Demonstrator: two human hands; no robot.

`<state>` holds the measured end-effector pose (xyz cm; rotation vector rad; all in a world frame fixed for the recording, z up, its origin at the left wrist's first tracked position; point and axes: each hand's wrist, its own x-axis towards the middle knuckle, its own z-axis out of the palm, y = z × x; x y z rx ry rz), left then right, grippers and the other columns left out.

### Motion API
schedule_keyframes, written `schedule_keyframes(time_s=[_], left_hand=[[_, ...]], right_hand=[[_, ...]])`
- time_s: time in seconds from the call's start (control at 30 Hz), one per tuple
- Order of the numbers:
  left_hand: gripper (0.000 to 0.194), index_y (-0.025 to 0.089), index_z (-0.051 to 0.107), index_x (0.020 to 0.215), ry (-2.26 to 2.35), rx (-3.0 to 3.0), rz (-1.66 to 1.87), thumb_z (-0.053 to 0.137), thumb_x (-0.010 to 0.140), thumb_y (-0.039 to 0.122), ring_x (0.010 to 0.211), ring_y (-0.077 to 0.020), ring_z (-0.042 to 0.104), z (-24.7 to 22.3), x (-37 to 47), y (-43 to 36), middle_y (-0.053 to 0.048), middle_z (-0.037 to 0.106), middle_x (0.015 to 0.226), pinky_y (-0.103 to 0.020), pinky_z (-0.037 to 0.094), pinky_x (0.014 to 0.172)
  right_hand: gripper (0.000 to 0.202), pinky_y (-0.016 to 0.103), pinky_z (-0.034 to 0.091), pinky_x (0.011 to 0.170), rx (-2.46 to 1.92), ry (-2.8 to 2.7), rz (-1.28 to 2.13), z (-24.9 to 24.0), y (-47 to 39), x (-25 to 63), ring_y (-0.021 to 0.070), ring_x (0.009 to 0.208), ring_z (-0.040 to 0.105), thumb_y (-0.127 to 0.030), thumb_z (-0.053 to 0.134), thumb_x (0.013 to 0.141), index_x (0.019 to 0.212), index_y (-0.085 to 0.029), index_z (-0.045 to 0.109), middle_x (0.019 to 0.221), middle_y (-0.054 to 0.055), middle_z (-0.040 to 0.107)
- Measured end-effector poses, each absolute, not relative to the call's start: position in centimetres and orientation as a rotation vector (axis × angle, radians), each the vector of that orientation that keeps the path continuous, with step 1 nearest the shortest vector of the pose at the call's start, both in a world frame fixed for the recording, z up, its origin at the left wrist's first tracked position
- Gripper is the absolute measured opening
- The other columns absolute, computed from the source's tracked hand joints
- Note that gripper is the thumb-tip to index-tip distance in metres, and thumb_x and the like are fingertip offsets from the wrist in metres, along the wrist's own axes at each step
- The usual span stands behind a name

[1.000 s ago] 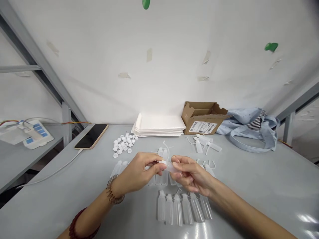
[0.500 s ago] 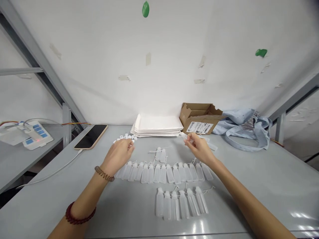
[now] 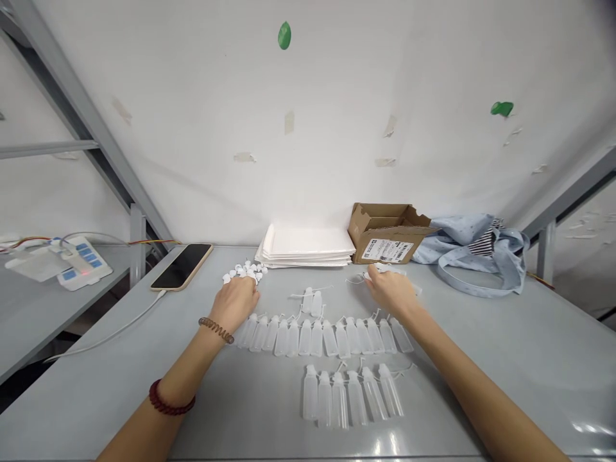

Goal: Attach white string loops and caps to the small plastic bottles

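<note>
Grips: can't make out | left hand (image 3: 235, 299) at caps (image 3: 249, 268) | right hand (image 3: 393, 292) at bottles (image 3: 392, 268)

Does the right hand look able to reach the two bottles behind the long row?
Probably yes: nothing bulky stands between the right hand and the two bottles; the long row lies closer to the camera.

6 bottles (image 3: 340, 403) lie before a longer row (image 3: 328, 339).

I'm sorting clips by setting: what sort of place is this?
Probably a small workshop or assembly bench: rows of bottles and a pile of white caps lie on a grey table, with an open box behind.
</note>
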<state>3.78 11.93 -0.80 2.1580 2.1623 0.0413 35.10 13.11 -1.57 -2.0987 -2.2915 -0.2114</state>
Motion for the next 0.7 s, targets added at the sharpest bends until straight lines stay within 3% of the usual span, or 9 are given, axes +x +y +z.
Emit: schedule_keyframes(time_s=[0.2,0.33,0.5,0.6,0.7], left_hand=[[0.016,0.016,0.062,0.078,2.091,2.180,0.087,0.047,0.080,0.022,0.086,-0.0268,0.062,-1.0,3.9,12.0,-0.012,0.067,0.083,-0.030,0.043,0.066],[0.012,0.015,0.062,0.078,2.069,2.167,0.121,0.051,0.077,0.019,0.085,-0.0255,0.062,-1.2,3.8,12.1,-0.012,0.067,0.085,-0.029,0.042,0.066],[0.013,0.015,0.063,0.082,2.039,2.151,0.170,0.053,0.074,0.016,0.087,-0.0250,0.061,-1.5,3.6,12.2,-0.012,0.067,0.089,-0.029,0.043,0.067],[0.012,0.014,0.064,0.081,2.023,2.151,0.193,0.054,0.074,0.016,0.086,-0.0255,0.061,-1.5,3.6,12.2,-0.012,0.067,0.087,-0.029,0.043,0.067],[0.011,0.015,0.065,0.079,2.012,2.146,0.219,0.055,0.073,0.015,0.084,-0.0241,0.061,-1.5,3.7,12.1,-0.010,0.067,0.084,-0.029,0.043,0.066]], right_hand=[[0.020,0.031,0.037,0.057,-2.149,-2.196,-0.230,-1.1,13.0,35.3,0.0302,0.071,0.066,-0.025,0.040,0.091,0.090,-0.014,0.057,0.075,0.018,0.068],[0.024,0.033,0.041,0.062,-2.075,-2.126,-0.135,-0.6,12.6,35.1,0.0280,0.077,0.066,-0.025,0.038,0.091,0.091,-0.013,0.059,0.089,0.017,0.069],[0.025,0.024,0.046,0.065,-1.715,-2.281,0.272,0.5,11.2,32.1,0.0160,0.074,0.065,-0.039,0.048,0.088,0.093,-0.019,0.062,0.090,0.004,0.069],[0.037,0.028,0.047,0.066,-1.446,-2.363,0.620,1.3,10.9,30.0,0.0187,0.078,0.063,-0.042,0.058,0.080,0.108,-0.017,0.060,0.091,0.006,0.067],[0.045,0.031,0.047,0.072,-1.369,-2.461,0.691,1.7,11.3,28.6,0.0224,0.090,0.061,-0.038,0.064,0.076,0.115,-0.015,0.058,0.100,0.009,0.064]])
